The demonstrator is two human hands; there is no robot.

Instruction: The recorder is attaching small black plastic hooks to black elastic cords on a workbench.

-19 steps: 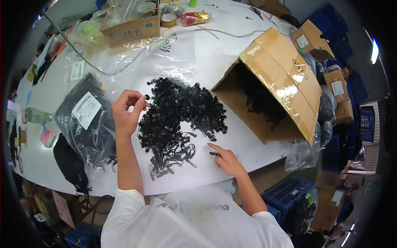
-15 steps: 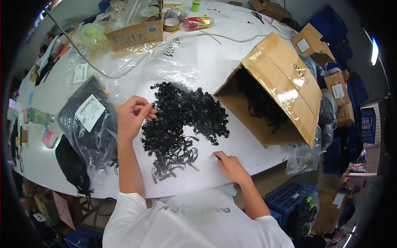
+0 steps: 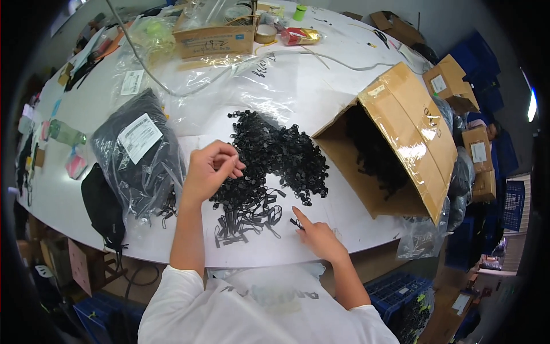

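A heap of small black plastic pieces point(image 3: 298, 163) lies on the white table. At its near edge is a looser group of black pull tabs with cord loops point(image 3: 252, 218). My left hand point(image 3: 213, 172) hovers at the heap's left side, its thumb and fingers pinched together; whatever may be between them is hidden. To the right of the pull tabs, my right hand point(image 3: 322, 238) rests low over the table. Its index finger points forward, and a small black pull tab point(image 3: 296, 223) is gripped at the thumb.
A tipped cardboard box point(image 3: 404, 132) holding more black pieces stands right of the heap. On the left lie a filled clear plastic bag point(image 3: 137, 166) and a black pouch point(image 3: 103, 209). Farther back are an open carton point(image 3: 215, 43), a grey cable point(image 3: 200, 86) and a red-and-gold package point(image 3: 301, 36).
The whole view has shifted, moving the scene rightward. My right index finger has straightened out, and more of the black pull tab shows beside the thumb. The left hand stays pinched near the heap.
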